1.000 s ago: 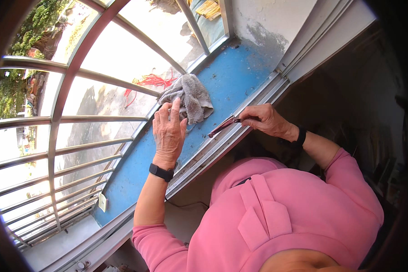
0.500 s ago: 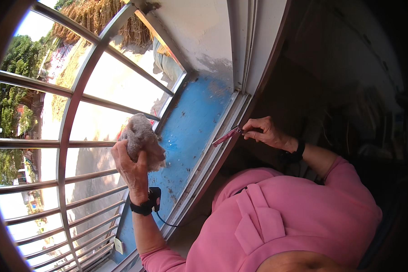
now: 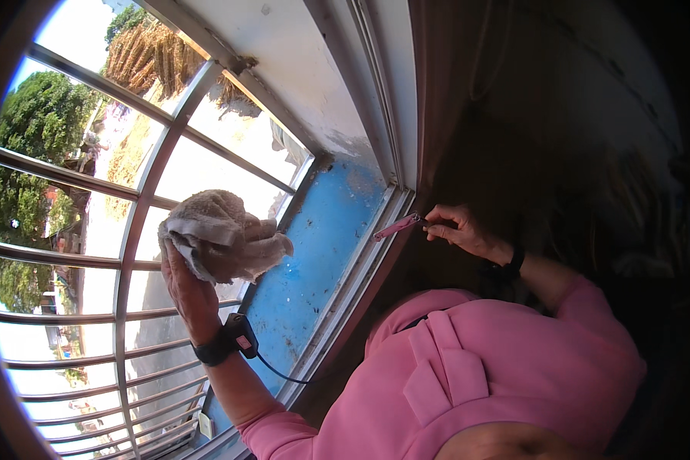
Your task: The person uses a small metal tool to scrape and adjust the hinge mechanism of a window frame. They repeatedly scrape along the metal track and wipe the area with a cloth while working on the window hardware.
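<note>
My left hand is raised in front of the window bars. It holds a bunched greyish-white cleaning rag, whose loose folds hang over toward the right and hide part of my fingers. Between thumb and fingertips, my right hand pinches the end of a slim pink object. That object reaches out over the window track and its exact kind is unclear. Below the rag lies the blue window sill, spotted with dirt and small bits of debris.
Metal security bars close off the outer side of the sill. The sliding-window track runs along its inner edge. A small whitish object sits at the sill's near end. A cable trails from my left wrist device.
My left hand has moved left and slightly lower with the rag, which now looks turned and more spread out. My right hand and the pink object have shifted slightly to the right.
</note>
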